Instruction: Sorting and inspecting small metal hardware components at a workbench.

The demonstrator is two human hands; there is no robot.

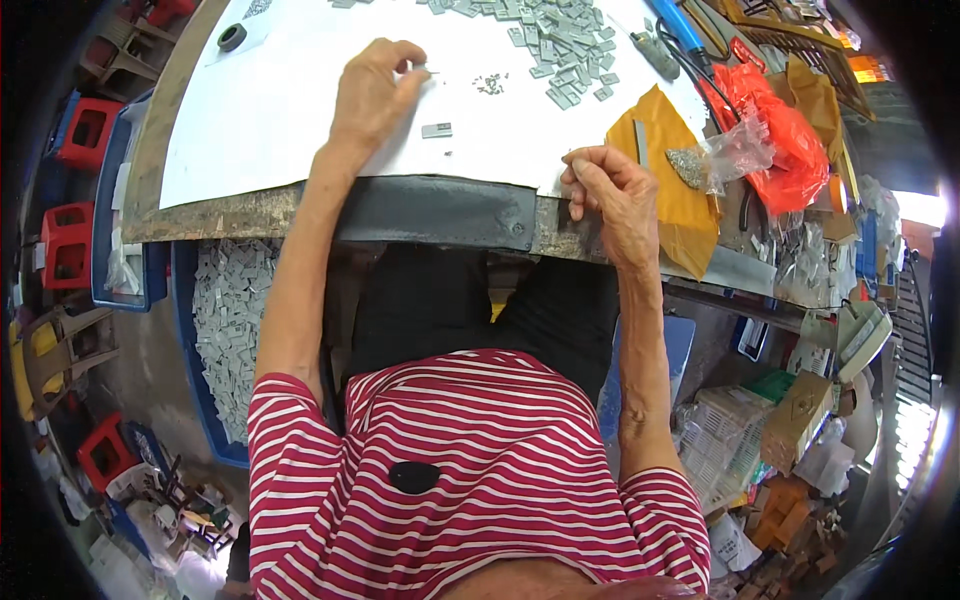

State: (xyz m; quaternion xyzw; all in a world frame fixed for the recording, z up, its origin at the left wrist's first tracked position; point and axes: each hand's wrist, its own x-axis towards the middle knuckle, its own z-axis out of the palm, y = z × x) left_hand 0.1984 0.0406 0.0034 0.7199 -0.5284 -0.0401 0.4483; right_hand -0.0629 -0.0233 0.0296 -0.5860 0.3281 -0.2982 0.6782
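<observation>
Over the white sheet (270,120), my left hand (370,95) is curled, thumb and fingers drawn together. A tiny thin bit shows at its thumb tip, too small to name. My right hand (618,190) is pinched closed at the table's front edge; whatever sits between its fingertips is too small to make out. Between the hands lies one small flat grey rectangular piece (437,130), with a tiny bit (448,154) just in front of it. Beyond it is a little cluster of tiny metal parts (490,84). Many similar grey pieces (570,55) are heaped farther back.
An orange-yellow envelope (685,225), a red plastic bag (790,150) and a blue-handled tool (678,25) lie at the right. A black tape roll (232,38) sits far left. Dark padding (430,208) covers the front edge. Below left stands a blue bin (205,390) of grey pieces.
</observation>
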